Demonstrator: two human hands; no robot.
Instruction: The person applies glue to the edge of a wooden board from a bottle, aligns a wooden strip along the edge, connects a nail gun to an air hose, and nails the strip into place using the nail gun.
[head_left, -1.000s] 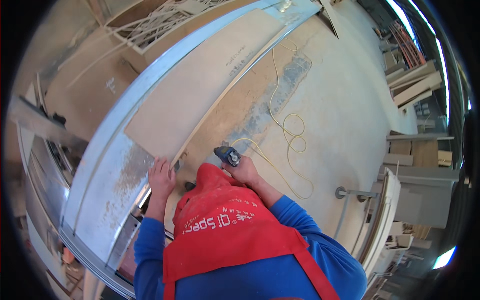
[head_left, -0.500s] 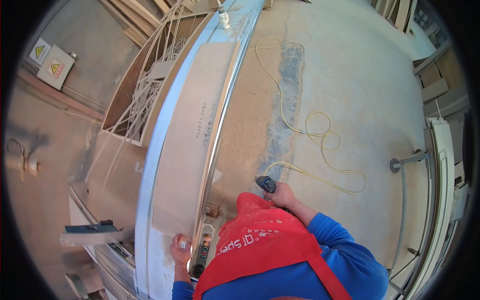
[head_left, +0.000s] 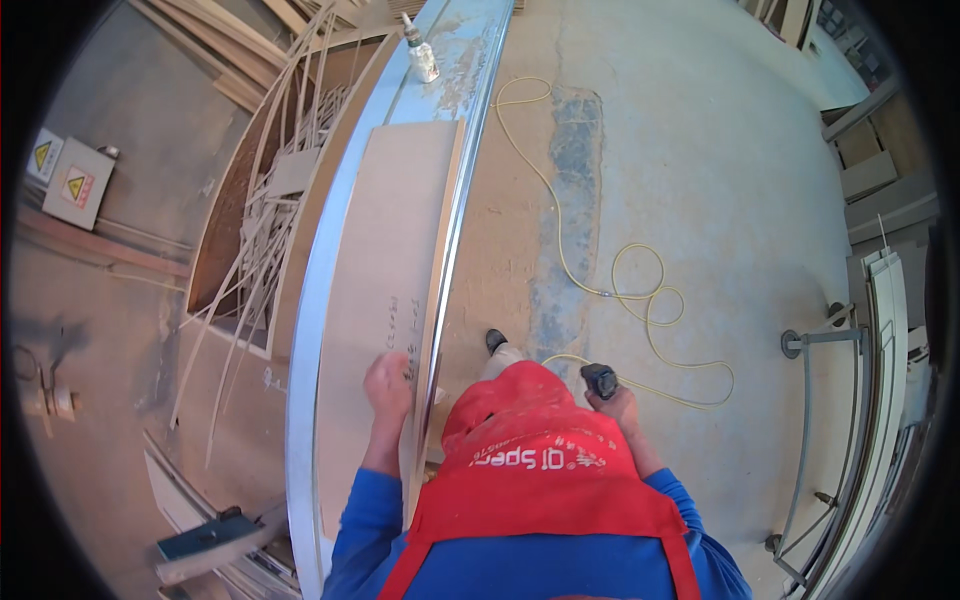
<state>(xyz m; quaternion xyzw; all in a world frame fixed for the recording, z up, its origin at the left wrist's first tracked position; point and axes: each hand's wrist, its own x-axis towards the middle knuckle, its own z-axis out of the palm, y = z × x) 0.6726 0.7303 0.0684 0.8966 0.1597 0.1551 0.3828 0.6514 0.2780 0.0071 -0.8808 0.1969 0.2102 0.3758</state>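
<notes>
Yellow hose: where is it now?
Head view, person's right: the yellow hose lies looped on the concrete floor, running to the tool in the right hand.

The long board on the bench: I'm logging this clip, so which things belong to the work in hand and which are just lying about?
In hand:
left hand on long pale board
right hand gripping dark tool with yellow hose

Lying about:
bottle
offcut strips
metal rack

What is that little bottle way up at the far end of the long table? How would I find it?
Follow the long metal-edged workbench away from the person, past the end of the pale board lying on it. There, alone on the dusty benchtop, stands a small clear bottle with a narrow nozzle: the only upright thing on it.
</notes>
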